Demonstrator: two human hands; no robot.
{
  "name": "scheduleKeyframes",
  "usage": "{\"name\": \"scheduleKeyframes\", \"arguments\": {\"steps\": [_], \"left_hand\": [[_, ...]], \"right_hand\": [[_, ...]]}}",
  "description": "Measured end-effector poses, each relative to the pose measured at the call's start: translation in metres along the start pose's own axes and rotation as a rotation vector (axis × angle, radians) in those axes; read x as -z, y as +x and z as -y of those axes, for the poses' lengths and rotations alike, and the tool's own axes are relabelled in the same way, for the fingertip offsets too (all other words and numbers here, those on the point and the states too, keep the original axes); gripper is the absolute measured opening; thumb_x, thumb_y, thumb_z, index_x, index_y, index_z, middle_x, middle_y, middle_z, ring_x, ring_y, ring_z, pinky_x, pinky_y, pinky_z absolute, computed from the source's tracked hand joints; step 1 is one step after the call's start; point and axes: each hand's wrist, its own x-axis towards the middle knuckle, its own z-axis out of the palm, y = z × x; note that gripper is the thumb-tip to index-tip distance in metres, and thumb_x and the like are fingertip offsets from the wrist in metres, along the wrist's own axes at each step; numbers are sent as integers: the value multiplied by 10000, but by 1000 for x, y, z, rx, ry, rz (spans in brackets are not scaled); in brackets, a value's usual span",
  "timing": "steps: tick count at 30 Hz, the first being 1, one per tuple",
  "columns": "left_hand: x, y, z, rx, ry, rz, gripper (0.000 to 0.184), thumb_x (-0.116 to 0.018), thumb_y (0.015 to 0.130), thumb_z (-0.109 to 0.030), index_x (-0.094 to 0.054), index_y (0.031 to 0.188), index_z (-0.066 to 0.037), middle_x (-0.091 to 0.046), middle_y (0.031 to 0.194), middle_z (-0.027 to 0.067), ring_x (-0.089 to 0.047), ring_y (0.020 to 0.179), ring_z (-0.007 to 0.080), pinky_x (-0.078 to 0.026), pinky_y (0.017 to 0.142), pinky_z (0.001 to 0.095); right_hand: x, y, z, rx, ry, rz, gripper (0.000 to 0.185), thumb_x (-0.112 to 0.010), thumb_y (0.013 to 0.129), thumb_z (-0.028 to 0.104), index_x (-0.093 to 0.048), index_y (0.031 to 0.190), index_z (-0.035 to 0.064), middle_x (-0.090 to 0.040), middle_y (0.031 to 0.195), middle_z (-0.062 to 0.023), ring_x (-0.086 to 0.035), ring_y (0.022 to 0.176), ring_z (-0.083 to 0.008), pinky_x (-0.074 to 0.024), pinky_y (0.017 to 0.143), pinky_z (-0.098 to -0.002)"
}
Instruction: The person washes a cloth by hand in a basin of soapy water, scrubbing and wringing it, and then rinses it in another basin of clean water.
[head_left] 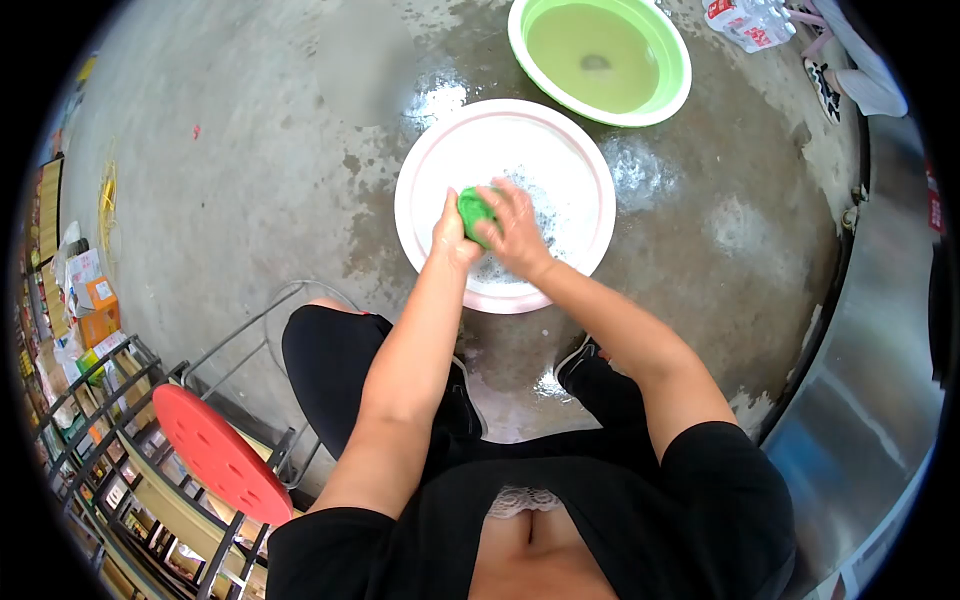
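Note:
A bright green object, soft-looking like a cloth or sponge (474,212), is between my two hands, over a white basin with a pink rim (425,255). My left hand (453,234) is closed round its left and lower side. My right hand (513,228) presses on it from the right, fingers curved over its edge. Dark specks and suds show on the basin's white bottom beside and below my hands.
A green tub (680,88) of murky water stands behind the basin at the right. Bottled water (750,22) and a person's leg and shoe are at the top right. A red stool (220,455) and metal racks are at the lower left; a metal panel is at the right.

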Motion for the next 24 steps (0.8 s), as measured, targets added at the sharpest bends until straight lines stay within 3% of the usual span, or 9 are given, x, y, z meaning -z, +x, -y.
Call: {"name": "scheduleKeyframes", "arguments": {"steps": [3,5,7,8,16,18,20,23,24], "left_hand": [[-5,2,5,50,16,40,445,-514,876,-394,-459,1106,-18,-557,980,142,-583,859,255,-512,779,404],[-16,-3,8,25,27,-3,385,-566,858,-331,-468,1069,-24,-555,923,135,-592,788,241,-534,702,382],[-22,-14,9,51,3,-10,277,-604,829,-217,-501,990,-17,-550,858,119,-587,738,220,-535,630,351],[-24,-16,9,-28,60,-77,217,-593,821,-177,-517,938,-11,-551,826,113,-583,713,213,-526,606,339],[1,0,18,-229,195,-119,127,-548,812,-110,-555,795,16,-543,698,82,-555,581,177,-484,528,303],[6,0,17,-177,328,-135,267,-551,840,-195,-502,1004,10,-540,915,133,-566,808,210,-495,655,342],[6,-2,17,-131,273,-171,302,-552,835,-187,-477,1056,4,-538,954,143,-564,829,216,-490,680,350],[12,-6,10,-63,210,-213,373,-542,832,-164,-424,1154,-16,-528,1036,159,-555,888,228,-475,737,364],[16,-6,7,-32,200,-221,407,-531,835,-150,-396,1199,-30,-521,1078,165,-547,926,236,-464,769,370]], "right_hand": [[-1,-10,2,-98,89,-29,552,-579,798,349,-385,1196,20,-388,1136,-222,-355,1096,-380,-337,900,-448],[1,-8,0,-79,118,-36,562,-575,801,398,-369,1142,0,-419,1079,-227,-430,1011,-387,-378,833,-445],[5,-6,4,-297,258,81,525,-556,814,434,-394,1070,6,-465,1006,-233,-500,889,-399,-418,753,-447],[5,-4,5,-281,261,37,519,-522,830,469,-391,1029,8,-527,876,-241,-540,764,-409,-434,689,-439],[2,11,-6,-658,458,247,473,-431,880,429,-511,998,-21,-577,821,-245,-571,740,-377,-440,723,-423],[-5,16,-20,-742,591,300,482,-426,883,421,-531,999,-35,-579,857,-243,-575,759,-350,-437,744,-401],[-22,10,-36,-1228,897,267,404,-426,912,343,-506,1000,-44,-579,817,-174,-555,748,-180,-445,712,-339],[-35,-13,-63,-1001,763,92,397,-449,905,303,-493,1041,-68,-574,921,-205,-563,849,-243,-442,780,-347],[-39,-19,-63,-912,501,116,390,-460,897,273,-477,1059,-81,-564,948,-227,-553,899,-293,-432,816,-368]]}}
